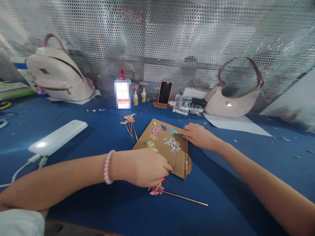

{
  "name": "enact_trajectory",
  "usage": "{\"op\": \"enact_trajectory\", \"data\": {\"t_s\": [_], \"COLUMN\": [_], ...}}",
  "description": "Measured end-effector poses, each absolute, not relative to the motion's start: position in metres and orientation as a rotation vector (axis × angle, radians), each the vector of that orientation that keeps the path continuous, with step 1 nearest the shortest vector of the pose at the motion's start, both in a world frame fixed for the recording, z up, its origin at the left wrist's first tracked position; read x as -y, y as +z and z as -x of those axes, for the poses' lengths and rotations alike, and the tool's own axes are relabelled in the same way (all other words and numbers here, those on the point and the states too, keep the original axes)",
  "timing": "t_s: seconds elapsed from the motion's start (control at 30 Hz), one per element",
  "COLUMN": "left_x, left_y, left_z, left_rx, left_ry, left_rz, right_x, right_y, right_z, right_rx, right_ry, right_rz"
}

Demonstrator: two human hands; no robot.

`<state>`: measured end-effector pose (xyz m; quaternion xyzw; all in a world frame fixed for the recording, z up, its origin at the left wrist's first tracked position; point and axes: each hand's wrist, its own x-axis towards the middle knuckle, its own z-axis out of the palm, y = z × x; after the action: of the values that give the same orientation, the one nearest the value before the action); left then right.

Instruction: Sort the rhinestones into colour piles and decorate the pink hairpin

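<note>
A brown cardboard sheet lies tilted on the blue table, bearing small heaps of silver sequins, green sequins, pink sequins, blue sequins and turquoise sequins. My left hand, with red nails and a pink bead bracelet, is closed at the sheet's near edge and hides its lower left part. At the right edge, my right hand grips the cardboard with bent fingers. Just below my left hand lies a hairpin with pink flowers, partly covered.
Several gold hairpins lie left of the cardboard. Behind stand two glue bottles, a phone and clear bags. A backpack, a handbag and a cabled white power bank are around.
</note>
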<state>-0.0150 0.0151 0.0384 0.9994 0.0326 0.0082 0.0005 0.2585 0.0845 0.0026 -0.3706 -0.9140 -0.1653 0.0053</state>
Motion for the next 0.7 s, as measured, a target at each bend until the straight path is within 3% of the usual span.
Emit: {"op": "enact_trajectory", "data": {"t_s": [0.33,0.7], "left_x": [-0.013,-0.014], "left_y": [0.043,0.043], "left_z": [0.014,0.018], "left_rx": [-0.166,-0.168], "left_ry": [-0.196,-0.072], "left_rz": [-3.166,-3.129], "right_x": [-0.084,-0.081], "right_y": [0.001,0.009], "right_z": [-0.255,-0.267], "right_rx": [2.898,2.966], "right_ry": [-0.536,-0.299], "right_rz": [1.223,1.112]}}
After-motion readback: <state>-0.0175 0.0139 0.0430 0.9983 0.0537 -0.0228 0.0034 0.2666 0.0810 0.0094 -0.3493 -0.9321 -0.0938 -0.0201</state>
